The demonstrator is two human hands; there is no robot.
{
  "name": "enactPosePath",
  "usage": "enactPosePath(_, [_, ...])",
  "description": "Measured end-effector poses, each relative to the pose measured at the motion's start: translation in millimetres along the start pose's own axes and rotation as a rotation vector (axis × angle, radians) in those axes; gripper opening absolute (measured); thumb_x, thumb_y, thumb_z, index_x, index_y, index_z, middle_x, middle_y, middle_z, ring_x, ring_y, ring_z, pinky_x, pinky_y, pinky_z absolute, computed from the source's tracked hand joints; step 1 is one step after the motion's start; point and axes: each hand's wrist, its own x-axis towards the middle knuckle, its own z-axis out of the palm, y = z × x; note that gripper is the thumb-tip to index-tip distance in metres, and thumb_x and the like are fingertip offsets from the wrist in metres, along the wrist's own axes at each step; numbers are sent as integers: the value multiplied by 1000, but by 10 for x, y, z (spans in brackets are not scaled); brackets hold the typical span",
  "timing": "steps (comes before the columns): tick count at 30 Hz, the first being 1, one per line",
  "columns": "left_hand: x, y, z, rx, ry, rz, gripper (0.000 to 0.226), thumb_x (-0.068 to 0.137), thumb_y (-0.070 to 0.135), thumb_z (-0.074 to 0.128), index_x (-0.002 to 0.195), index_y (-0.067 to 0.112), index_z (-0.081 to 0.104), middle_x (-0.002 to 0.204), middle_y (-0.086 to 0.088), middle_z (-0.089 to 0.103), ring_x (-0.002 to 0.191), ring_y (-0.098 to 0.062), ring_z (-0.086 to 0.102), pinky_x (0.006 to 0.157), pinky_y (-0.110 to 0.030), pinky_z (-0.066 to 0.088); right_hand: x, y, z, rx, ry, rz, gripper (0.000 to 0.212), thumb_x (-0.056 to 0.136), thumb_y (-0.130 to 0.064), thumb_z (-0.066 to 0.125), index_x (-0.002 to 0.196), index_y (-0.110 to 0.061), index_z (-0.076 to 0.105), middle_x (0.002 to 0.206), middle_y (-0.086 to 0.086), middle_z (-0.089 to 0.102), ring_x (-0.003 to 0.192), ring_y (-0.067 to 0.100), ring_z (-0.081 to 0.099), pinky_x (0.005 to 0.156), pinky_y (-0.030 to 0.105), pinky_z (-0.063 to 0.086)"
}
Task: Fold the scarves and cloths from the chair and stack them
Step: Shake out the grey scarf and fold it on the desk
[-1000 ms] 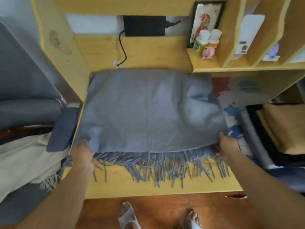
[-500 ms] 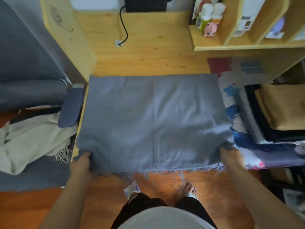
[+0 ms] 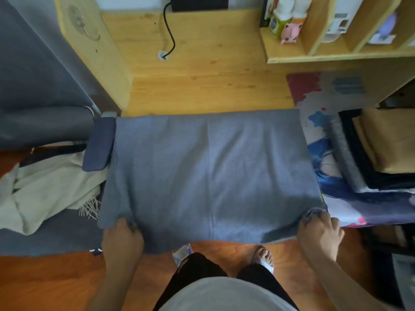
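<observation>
1. Since a second ago, when the grey scarf (image 3: 208, 176) lay on the tabletop (image 3: 202, 70) with its fringe trailing toward the person, the cloth has been drawn back off the near edge; the fringe no longer shows; judged tucked under or hidden beneath the near hem.
2. Now the scarf is spread as a doubled panel, far edge lying on the tabletop, near edge held out over the floor above the person's feet; a centre crease runs front to back.
3. Meaning for the task: this scarf is mid-fold, not yet stacked; one or two more folds look needed before it matches the pile.
4. Left hand (image 3: 122, 240) grips the near left corner, fingers curled into the cloth; forearm runs straight in from below.
5. Right hand (image 3: 320, 232) grips the near right corner, knuckles up, cloth bunched at the fingertips; both hands well apart, holding the hem taut.
6. Folded stack (image 3: 381, 149) sits at right on a printed cloth, tan piece on top; cream scarf (image 3: 40, 191) waits unfolded on the chair (image 3: 98, 144) at left.
</observation>
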Motion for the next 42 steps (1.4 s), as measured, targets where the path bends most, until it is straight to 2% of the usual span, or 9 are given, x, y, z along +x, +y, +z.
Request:
enactPosePath(4, [471, 399, 233, -359, -70, -46, 29, 105, 14, 52, 129, -3, 57, 125, -21, 62, 120, -34, 58, 92, -36, 45, 616, -646, -11, 463, -156, 199, 38, 103, -24, 50, 106, 12, 61, 112, 36, 61, 107, 49, 58, 84, 46, 43])
enactPosePath(7, [534, 539, 357, -255, -34, 98, 37, 109, 21, 47, 141, 2, 50, 131, -15, 59, 121, -31, 56, 92, -37, 42, 817, -838, 52, 642, -141, 220, 31, 101, -28, 51, 105, 2, 59, 108, 28, 63, 106, 43, 60, 84, 44, 45])
enactPosePath(13, [459, 163, 335, -43, -97, 330, 19, 109, 19, 46, 113, 1, 49, 114, -22, 58, 109, -36, 57, 96, -52, 44, 303, -467, 192, 406, 25, 0, 18, 103, -13, 49, 102, 3, 58, 106, 21, 48, 102, 44, 52, 83, 40, 36])
enactPosePath(17, [1139, 937, 621, -153, -203, 300, 5, 107, 14, 47, 108, 14, 52, 103, -12, 58, 94, -24, 56, 83, -34, 46, 1104, -909, 290, 330, 82, -69, 28, 99, -12, 53, 117, 8, 62, 126, 31, 52, 113, 47, 53, 95, 49, 41])
enactPosePath(21, [1591, 1207, 844, -282, -239, 285, 30, 105, -4, 40, 87, 20, 45, 83, -1, 48, 75, -13, 54, 67, -22, 50, 1752, -1136, 194, 382, -37, 35, 41, 103, -27, 51, 123, 7, 62, 126, 33, 59, 118, 45, 57, 99, 47, 43])
enactPosePath(24, [1740, 1153, 775, -313, -229, 178, 13, 103, 11, 54, 111, 13, 64, 107, -8, 67, 106, -26, 64, 94, -41, 52, 1796, -1005, 48, 405, -97, 123, 45, 102, -31, 53, 127, 6, 61, 126, 32, 61, 119, 44, 58, 97, 46, 45])
enactPosePath(28, [1436, 1008, 544, -243, -188, 212, 18, 104, 13, 55, 120, 6, 61, 104, -14, 66, 96, -28, 66, 77, -21, 53, 1590, -886, 3, 380, -131, 87, 47, 102, -34, 54, 128, 4, 58, 124, 33, 59, 115, 47, 58, 99, 51, 46])
enactPosePath(34, [724, 384, 153, -307, -150, 29, 19, 106, 19, 53, 122, 10, 58, 103, -6, 65, 110, -31, 60, 85, -34, 45, 638, -414, 22, 306, -117, 122, 39, 104, -32, 49, 106, 5, 59, 108, 33, 59, 97, 46, 60, 76, 44, 41])
enactPosePath(42, [623, 404, -25, -453, -148, -219, 40, 102, 17, 59, 140, 5, 53, 131, -14, 59, 118, -36, 57, 102, -58, 49, 498, -416, -145, 381, -197, 336, 43, 103, -33, 48, 119, 5, 58, 117, 32, 61, 110, 47, 58, 88, 46, 43])
